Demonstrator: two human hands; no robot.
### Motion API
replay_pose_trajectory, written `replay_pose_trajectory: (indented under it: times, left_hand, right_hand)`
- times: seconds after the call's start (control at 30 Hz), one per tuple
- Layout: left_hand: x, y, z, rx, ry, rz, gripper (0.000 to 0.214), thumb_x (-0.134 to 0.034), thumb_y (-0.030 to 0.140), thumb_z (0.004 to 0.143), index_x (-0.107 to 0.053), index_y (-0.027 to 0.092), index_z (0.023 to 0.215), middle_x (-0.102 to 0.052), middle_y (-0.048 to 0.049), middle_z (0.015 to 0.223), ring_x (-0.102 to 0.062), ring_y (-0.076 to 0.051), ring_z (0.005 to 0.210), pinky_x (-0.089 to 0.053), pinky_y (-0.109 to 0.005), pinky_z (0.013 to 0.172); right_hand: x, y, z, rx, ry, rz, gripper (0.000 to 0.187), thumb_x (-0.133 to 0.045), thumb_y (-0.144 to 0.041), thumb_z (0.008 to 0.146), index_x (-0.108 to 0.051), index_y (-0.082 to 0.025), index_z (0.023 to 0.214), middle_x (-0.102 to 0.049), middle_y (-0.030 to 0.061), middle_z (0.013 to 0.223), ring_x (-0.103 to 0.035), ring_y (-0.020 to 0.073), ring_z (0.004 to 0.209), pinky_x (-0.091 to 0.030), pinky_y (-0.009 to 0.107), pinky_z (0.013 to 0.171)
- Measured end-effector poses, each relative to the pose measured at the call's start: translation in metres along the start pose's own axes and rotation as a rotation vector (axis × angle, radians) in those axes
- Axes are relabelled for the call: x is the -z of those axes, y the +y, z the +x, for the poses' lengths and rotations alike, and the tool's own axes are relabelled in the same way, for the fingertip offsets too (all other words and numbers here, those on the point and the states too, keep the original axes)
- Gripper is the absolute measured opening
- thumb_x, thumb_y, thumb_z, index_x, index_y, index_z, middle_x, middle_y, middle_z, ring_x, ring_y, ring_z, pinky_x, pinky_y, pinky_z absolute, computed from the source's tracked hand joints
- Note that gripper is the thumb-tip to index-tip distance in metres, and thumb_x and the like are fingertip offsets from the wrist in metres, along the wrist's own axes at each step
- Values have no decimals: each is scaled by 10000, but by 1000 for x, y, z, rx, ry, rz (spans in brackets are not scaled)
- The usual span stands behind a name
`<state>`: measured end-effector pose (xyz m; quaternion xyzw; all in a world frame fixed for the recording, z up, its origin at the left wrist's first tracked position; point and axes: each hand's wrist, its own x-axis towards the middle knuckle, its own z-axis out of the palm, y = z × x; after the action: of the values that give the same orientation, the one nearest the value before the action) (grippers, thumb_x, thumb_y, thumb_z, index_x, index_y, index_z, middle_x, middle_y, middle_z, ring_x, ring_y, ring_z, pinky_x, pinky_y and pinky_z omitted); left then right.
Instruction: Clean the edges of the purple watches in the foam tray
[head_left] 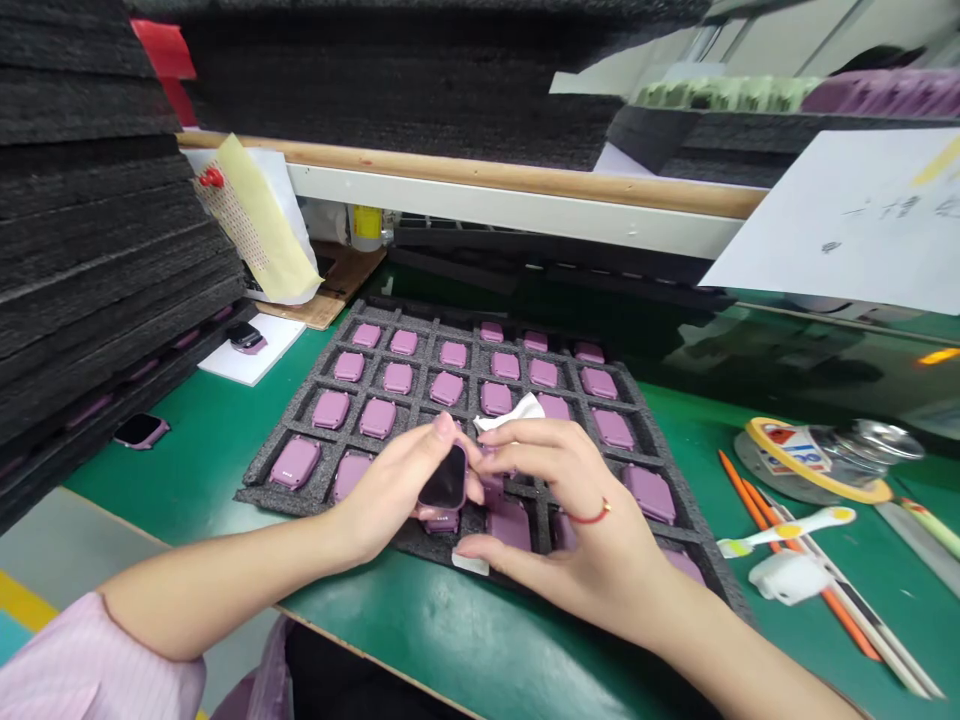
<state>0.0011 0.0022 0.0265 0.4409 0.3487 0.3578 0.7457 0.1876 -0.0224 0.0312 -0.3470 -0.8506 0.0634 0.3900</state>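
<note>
Rough black foam forms the tray point(262, 472) I oversee from afar, its raised ribs marking out square pockets. Mauve watch cases point(330, 409), round-cornered and satin-smooth, sit in many of them. Beneath spreads a slick green table point(442, 615), pale glare pooling at its near side. A foam stack point(90, 180), its edges layered and grainy, rises at left; a rounded wooden shelf edge point(465, 177) crosses the far side. At right, a clear jar point(814, 450) with a metal top sits near slim orange sticks point(759, 512) and a white-and-yellow toothbrush point(806, 526).

Above the tray's near part, my left hand point(397, 475) is clamped on a watch point(444, 485), its thumb along one edge. The watch shows a flat, glossy black face, rectangular with softened corners, set in a mauve body. My right hand point(581, 475), ringed by a thin red cord point(592, 516), arches just to the right, thumb and fingertips well apart; I cannot tell whether those fingertips touch the watch. A folded white cloth point(521, 411) shows just beyond the right forefinger. A second dark-faced watch point(142, 430) rests on the table at far left.
</note>
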Motion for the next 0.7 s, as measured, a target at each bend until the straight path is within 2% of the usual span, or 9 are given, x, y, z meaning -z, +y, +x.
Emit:
replay_pose_trajectory:
  times: [0.07, 0.17, 0.27, 0.37, 0.5, 0.7]
  left_hand:
    - [-2, -2, -1, 93, -123, -54, 632, -536, 770, 835, -657, 150, 859, -654, -49, 737, -518, -114, 592, -297, -208, 495]
    - [-3, -3, -2, 169, -258, -140, 656, -514, 759, 856, -676, 124, 823, -639, -64, 773, -491, -101, 593, -290, -218, 511]
    - [-4, -2, -2, 172, -283, -220, 566, -594, 681, 865, -670, 122, 819, -578, -19, 711, -389, -57, 509, -226, -213, 479]
    - [-4, -2, -3, 181, -290, -248, 532, -612, 642, 878, -660, 120, 791, -514, 12, 649, -341, -47, 477, -212, -206, 458]
    - [-4, -6, -3, 171, -298, -277, 530, -585, 632, 900, -652, 116, 798, -555, -15, 669, -389, -61, 483, -247, -204, 435]
    - [-3, -8, 0, 154, -293, -380, 419, -644, 543, 903, -622, 131, 837, -531, 10, 660, -398, -53, 495, -236, -162, 425]
  right_hand:
    - [-1, -6, 1, 9, 6, 1, 316, -784, -311, 839, -587, -239, 1074, -648, 99, 1110, -659, 255, 1051, -575, 423, 887]
    - [-1, -10, 2, -24, -14, 49, 131, -727, -276, 892, -616, -232, 946, -646, 88, 1100, -683, 208, 941, -593, 387, 842]
    - [2, -10, 2, -55, 0, 108, 66, -703, -206, 900, -639, -221, 890, -647, 84, 1100, -690, 190, 908, -597, 343, 783]
    - [4, -11, 3, -38, 56, 111, 69, -707, -181, 887, -655, -225, 894, -666, 78, 1057, -684, 206, 946, -588, 352, 785]
    - [5, -14, 5, 24, 26, 44, 149, -769, -279, 855, -650, -230, 930, -685, 84, 1074, -686, 216, 969, -582, 377, 836]
    - [2, -15, 3, 62, 70, -45, 105, -712, -157, 871, -624, -214, 885, -697, 96, 1076, -689, 220, 982, -562, 396, 874]
